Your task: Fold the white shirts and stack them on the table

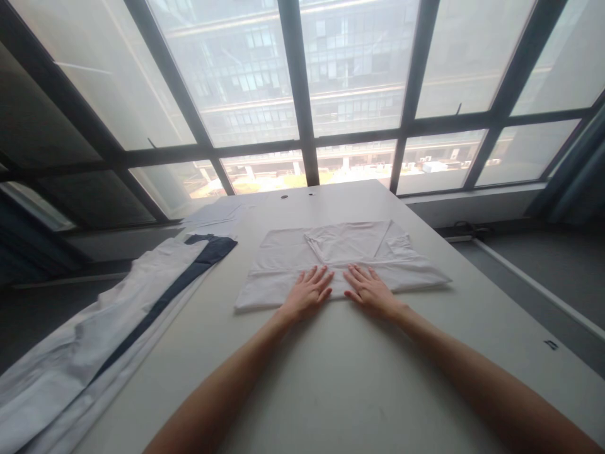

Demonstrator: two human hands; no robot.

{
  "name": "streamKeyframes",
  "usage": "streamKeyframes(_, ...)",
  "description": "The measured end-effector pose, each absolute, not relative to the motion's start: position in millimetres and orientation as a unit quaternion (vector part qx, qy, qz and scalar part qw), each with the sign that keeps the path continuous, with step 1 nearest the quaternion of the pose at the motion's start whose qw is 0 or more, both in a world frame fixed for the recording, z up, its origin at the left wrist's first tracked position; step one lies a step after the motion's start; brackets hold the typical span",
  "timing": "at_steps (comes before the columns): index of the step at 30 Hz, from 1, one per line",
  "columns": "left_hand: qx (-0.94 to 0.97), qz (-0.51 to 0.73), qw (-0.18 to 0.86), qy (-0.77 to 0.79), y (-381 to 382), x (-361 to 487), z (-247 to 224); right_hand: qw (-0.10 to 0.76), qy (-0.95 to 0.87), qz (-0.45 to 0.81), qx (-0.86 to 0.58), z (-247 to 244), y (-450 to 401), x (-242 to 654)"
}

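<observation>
A white garment (283, 252), folded into a wide flat shape, lies across the middle of the table. It looks like a shirt, with folded-over edges showing on its upper side. My left hand (309, 293) rests palm down on the near edge of the cloth, left of its middle, fingers spread. To the right, a short gap away, my right hand (368, 290) lies flat on the same near edge, its fingers apart too. Neither hand grips the fabric.
White garments (89, 334) with a dark blue one (165, 302) among them hang over the left edge of the white table (302, 378). More white cloth (212, 215) sits at the far left corner. Tall windows (354, 69) stand behind. A small dark mark (551, 345) is near the right edge.
</observation>
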State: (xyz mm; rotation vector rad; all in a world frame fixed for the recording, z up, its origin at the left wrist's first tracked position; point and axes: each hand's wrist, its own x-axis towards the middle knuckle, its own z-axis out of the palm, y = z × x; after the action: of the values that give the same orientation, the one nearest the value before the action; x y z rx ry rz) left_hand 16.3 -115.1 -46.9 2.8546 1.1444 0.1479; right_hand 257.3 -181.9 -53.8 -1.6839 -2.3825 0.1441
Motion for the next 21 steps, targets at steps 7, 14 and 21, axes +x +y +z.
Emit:
streamKeyframes(7,0.923,0.047,0.045,0.379,-115,17,-45,0.095,-0.796,0.067,-0.594,-50,-181,295)
streamKeyframes(14,0.922,0.04,0.048,0.381,-117,18,-40,0.037,-0.7,0.038,-0.713,-54,-183,394)
streamKeyframes(21,0.922,0.039,0.052,0.382,-118,18,-38,0.102,-0.594,-0.001,-0.798,-66,-176,400)
